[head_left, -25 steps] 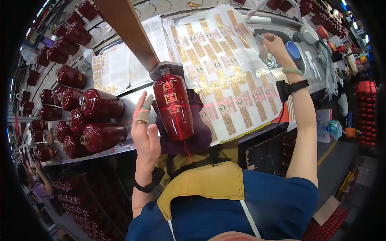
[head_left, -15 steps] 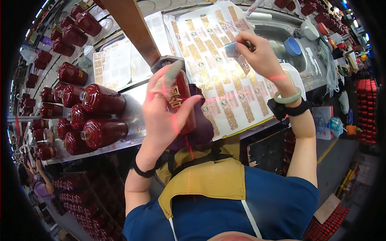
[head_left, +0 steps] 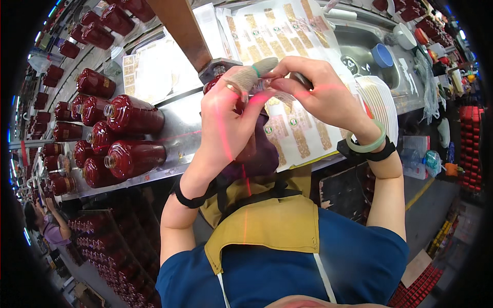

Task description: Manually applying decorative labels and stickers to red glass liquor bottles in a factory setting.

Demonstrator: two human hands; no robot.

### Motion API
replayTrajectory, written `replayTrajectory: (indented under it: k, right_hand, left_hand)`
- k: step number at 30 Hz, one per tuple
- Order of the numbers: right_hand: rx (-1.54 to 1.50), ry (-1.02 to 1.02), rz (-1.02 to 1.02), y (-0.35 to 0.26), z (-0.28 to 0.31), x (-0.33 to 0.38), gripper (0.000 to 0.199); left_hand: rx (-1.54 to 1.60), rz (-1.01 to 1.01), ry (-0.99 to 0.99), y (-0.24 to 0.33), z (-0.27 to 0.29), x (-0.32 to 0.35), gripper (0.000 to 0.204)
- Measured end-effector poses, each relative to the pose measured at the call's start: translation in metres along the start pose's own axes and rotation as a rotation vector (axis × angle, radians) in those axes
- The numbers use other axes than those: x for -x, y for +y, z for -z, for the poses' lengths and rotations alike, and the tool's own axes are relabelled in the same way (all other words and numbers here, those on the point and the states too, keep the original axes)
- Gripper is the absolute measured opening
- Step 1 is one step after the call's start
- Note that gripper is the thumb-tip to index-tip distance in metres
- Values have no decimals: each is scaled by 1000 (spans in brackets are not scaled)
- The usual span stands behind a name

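Note:
My left hand [head_left: 226, 120] is over a glossy dark red bottle [head_left: 211, 84] lying on a purple cloth [head_left: 268, 149]. A grey cover wraps one of its fingers; thumb and fingertips pinch the edge of a clear decal film [head_left: 285, 97]. My right hand [head_left: 328, 95] meets it there, its fingers closed on the same film. A dark tool [head_left: 302, 80], of a kind I cannot make out, is also tucked in the right hand. Most of the bottle is hidden behind my hands. Beneath them spreads a white sheet of gold decals [head_left: 303, 141].
Several red bottles [head_left: 134, 114] stand to the left on the metal table. A wooden post [head_left: 177, 28] with a dark bracket [head_left: 217, 65] rises beyond my left hand. A sink [head_left: 354, 46] holding a blue bowl [head_left: 382, 55] is at the far right, beside stacked white sheets [head_left: 379, 102].
My right hand has moved left with the film, from above the decal sheet to the bottle. My left hand has shifted slightly right, and its fingers have closed on the film's edge.

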State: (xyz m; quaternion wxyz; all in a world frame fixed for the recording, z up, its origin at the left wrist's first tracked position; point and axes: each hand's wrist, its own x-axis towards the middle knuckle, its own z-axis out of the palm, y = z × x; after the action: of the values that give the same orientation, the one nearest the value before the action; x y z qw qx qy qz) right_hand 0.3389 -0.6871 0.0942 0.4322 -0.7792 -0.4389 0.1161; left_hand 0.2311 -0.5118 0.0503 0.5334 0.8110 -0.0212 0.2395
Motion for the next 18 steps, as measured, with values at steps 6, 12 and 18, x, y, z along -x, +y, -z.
replayTrajectory:
  k: [6,12,18]
  right_hand:
    - [-37,-70,18,-9,-17,4,9]
    - [80,-142,96,-13,-37,6,14]
    - [116,-92,147,-17,-55,16,17]
  left_hand:
    - [611,326,-21,9,24,26,37]
    - [836,221,115,5,34,57,59]
    - [379,410,185,10,43,71,49]
